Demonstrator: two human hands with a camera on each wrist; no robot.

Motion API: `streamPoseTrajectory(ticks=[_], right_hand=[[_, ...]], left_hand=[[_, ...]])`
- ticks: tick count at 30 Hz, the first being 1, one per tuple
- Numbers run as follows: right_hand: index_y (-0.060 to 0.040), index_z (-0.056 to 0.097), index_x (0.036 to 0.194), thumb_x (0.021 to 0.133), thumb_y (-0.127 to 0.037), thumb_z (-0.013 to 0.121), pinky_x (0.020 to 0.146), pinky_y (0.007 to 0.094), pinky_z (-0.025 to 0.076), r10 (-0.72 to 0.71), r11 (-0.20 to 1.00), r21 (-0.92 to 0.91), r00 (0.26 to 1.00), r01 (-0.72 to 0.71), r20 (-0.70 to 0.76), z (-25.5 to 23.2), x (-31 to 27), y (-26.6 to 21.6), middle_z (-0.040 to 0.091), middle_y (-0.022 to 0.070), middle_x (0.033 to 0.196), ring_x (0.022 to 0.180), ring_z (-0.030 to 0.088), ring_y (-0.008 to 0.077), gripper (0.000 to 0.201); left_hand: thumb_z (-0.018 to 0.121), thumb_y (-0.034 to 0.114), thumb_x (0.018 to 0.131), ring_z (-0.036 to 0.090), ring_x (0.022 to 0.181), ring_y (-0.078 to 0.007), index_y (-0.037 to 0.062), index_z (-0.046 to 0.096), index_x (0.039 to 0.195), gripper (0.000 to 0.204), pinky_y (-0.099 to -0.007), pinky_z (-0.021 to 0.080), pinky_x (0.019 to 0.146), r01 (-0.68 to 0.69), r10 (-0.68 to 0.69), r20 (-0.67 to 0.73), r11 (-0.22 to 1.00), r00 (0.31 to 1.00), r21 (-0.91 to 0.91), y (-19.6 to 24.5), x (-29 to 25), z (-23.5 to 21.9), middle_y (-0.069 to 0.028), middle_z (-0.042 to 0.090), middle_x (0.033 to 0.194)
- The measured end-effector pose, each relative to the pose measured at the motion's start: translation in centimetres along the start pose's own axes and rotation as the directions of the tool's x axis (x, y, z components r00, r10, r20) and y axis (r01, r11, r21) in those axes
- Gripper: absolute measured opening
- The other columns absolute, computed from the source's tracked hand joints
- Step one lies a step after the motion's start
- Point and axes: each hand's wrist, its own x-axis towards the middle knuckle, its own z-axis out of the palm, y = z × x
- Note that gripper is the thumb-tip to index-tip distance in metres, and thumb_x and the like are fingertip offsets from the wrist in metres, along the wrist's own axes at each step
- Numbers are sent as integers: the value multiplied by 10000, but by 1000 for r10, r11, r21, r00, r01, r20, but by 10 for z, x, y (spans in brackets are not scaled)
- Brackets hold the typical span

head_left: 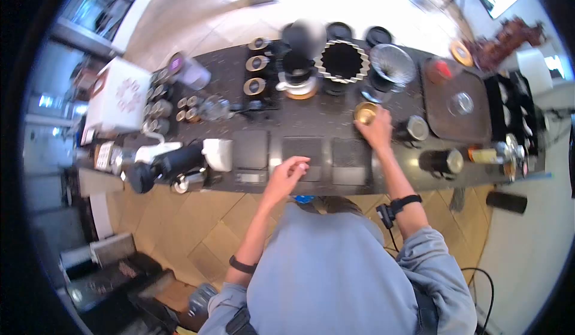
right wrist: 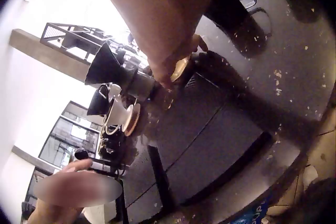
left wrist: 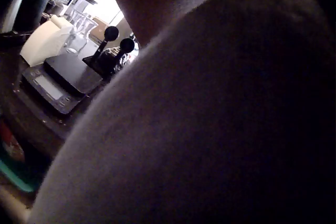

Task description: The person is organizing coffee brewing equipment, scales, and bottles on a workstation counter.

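My right hand [head_left: 376, 128] grips a small gold-coloured cup [head_left: 365, 113] by its side, low over the dark counter. In the right wrist view the gold cup [right wrist: 180, 69] shows only partly, behind the fingers of that hand [right wrist: 170, 66]. My left hand [head_left: 286, 178] hangs with loosely bent fingers over the front edge of the middle black scale [head_left: 302, 148], holding nothing. A second flat black scale [head_left: 351, 155] lies in front of the right forearm. Another scale [left wrist: 50, 87], with a grey display, appears in the left wrist view, where the left hand is hidden.
Coffee drippers stand along the back: a black ribbed one [head_left: 344, 61], a clear one [head_left: 392, 65] and a white one [right wrist: 119, 115]. Rightward are a dark pitcher [head_left: 414, 129] and a brown tray [head_left: 440, 122] bearing glassware. A grinder [head_left: 179, 160] and a white box [head_left: 123, 95] sit left.
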Motion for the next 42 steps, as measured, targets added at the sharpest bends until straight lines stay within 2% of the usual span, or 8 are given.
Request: streamPoseTrajectory(ticks=[5, 9, 20, 23, 28, 32, 36, 42], right_hand=[[95, 412, 1355, 762, -366, 780, 1049, 437, 397, -272, 962, -43, 940, 269, -205, -39, -40, -2, 436, 221, 1369, 1203, 454, 399, 837], [-30, 586, 1221, 788, -157, 713, 1025, 439, 397, -255, 925, 190, 907, 330, -336, -120, -72, 13, 510, 167, 1273, 1189, 470, 355, 468], [-146, 526, 1348, 779, -210, 736, 1075, 496, 319, 262, 961, 36, 853, -276, -452, -176, -115, 187, 427, 161, 1387, 1289, 388, 371, 610], [-149, 517, 1358, 784, -206, 732, 1070, 511, 318, 234, 971, 76, 852, -225, -469, -174, -121, 189, 423, 154, 1393, 1294, 382, 373, 616], [-120, 578, 1286, 801, -108, 670, 1065, 440, 321, 142, 976, 215, 842, -32, -520, -173, -117, 150, 515, 130, 1302, 1255, 432, 312, 494], [-96, 600, 1241, 787, -75, 665, 1029, 426, 352, 38, 937, 321, 873, 138, -487, -171, -107, 120, 551, 115, 1208, 1161, 482, 309, 459], [-69, 601, 1202, 835, -39, 626, 875, 372, 491, -24, 822, 509, 909, 254, -416, -167, -105, 106, 586, 125, 1103, 978, 606, 279, 368], [-81, 605, 1202, 886, -39, 586, 743, 335, 513, 35, 835, 495, 876, 239, -481, -172, -145, 101, 611, 94, 984, 816, 638, 223, 319]], left_hand=[[568, 149, 961, 620, 975, -142, 33, 600, 1242, 306, -298, 476, 882, -135, 127, 90, 987, 988, 83, 40, 36, 46, -70, 662, 1051], [591, 118, 922, 605, 1048, -168, 43, 587, 1251, 338, -309, 473, 901, -297, 272, 172, 945, 947, 136, 79, 75, 89, -91, 627, 1123], [660, 143, 819, 413, 1312, -367, 93, 488, 1356, 565, -464, 384, 1039, -772, 615, 475, 427, 629, 471, 110, 175, 226, -191, 403, 1412], [661, 163, 822, 399, 1329, -367, 85, 493, 1356, 565, -472, 375, 1044, -776, 592, 535, 278, 602, 566, 102, 179, 239, -197, 387, 1441], [656, 147, 823, 383, 1352, -370, 86, 454, 1401, 615, -460, 327, 1115, -741, 570, 489, 386, 660, 550, 98, 156, 212, -203, 397, 1442], [616, 66, 878, 575, 1169, -298, 94, 389, 1462, 627, -385, 437, 1014, -480, 378, 327, 811, 866, 334, 110, 105, 170, -190, 552, 1314], [597, 88, 930, 664, 933, -167, 41, 586, 1288, 361, -305, 504, 861, -291, 207, 255, 888, 945, 357, 85, 74, 123, -93, 702, 966], [548, 129, 986, 640, 841, -139, 0, 613, 1208, 266, -277, 505, 797, -275, 230, 247, 947, 941, 166, 76, 52, 106, -78, 676, 938]])
